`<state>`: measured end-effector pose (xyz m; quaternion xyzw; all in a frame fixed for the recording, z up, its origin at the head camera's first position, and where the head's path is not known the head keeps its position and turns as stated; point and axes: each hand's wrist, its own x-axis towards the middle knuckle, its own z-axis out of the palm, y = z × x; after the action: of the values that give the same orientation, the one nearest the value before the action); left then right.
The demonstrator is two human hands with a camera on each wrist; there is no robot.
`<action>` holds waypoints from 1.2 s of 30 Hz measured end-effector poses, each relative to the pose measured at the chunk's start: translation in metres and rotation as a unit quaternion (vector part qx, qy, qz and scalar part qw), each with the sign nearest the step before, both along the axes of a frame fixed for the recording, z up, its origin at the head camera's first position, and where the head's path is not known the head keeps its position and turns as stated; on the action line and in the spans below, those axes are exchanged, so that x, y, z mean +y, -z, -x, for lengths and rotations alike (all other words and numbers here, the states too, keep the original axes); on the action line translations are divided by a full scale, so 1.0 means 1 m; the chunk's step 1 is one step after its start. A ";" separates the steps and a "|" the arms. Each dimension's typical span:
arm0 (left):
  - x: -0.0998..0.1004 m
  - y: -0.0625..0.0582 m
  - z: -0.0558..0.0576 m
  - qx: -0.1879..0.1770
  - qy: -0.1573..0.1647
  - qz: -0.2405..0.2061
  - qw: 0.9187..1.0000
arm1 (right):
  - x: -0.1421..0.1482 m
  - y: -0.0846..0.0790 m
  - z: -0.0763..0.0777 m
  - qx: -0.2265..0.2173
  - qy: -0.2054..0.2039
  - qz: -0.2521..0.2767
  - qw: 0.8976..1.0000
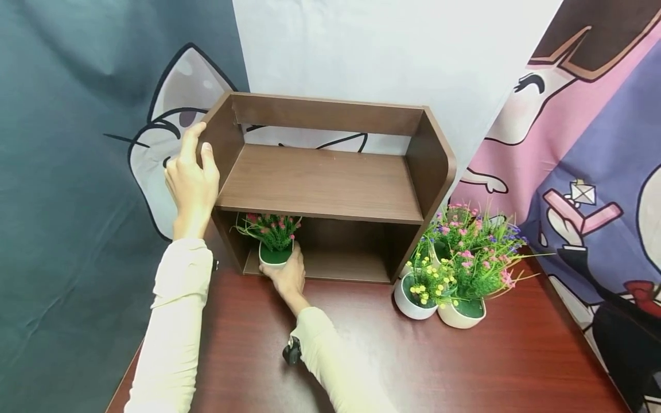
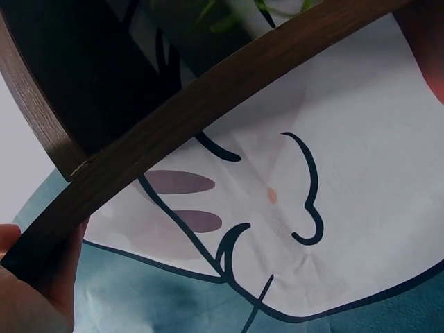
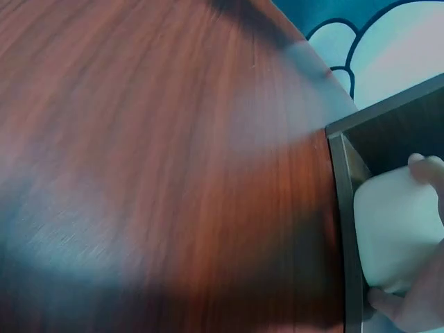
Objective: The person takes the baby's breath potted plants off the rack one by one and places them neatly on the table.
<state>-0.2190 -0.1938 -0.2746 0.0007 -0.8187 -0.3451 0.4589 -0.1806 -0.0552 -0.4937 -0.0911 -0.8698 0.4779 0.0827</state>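
My right hand grips a white flowerpot with pink artificial flowers, inside the lower left of a brown two-tier shelf. In the right wrist view, thumb and fingers wrap the sides of the pale pot, close behind the shelf's front edge. Up on the left, my left hand holds the edge of the shelf's side panel. The left wrist view has that panel edge between the thumb and fingers of the hand, with green leaves blurred beyond it.
Several potted artificial plants cluster right of the shelf on the reddish wooden table; a yellow-flowered pot and a pink-flowered pot stand in front. Cartoon-printed curtains hang behind and at both sides.
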 end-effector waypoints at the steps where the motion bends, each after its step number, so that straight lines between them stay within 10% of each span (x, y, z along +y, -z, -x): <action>1: 0.000 0.000 0.000 -0.001 0.000 -0.001 1.000 | 0.004 0.000 -0.002 0.001 -0.003 0.001 1.000; 36: -0.001 0.000 -0.003 -0.015 0.000 0.001 1.000 | 0.146 -0.020 -0.148 0.056 -0.117 0.024 0.991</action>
<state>-0.2163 -0.1947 -0.2743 0.0053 -0.8259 -0.3447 0.4462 -0.0324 0.0909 -0.4735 0.0364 -0.8566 0.5095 0.0729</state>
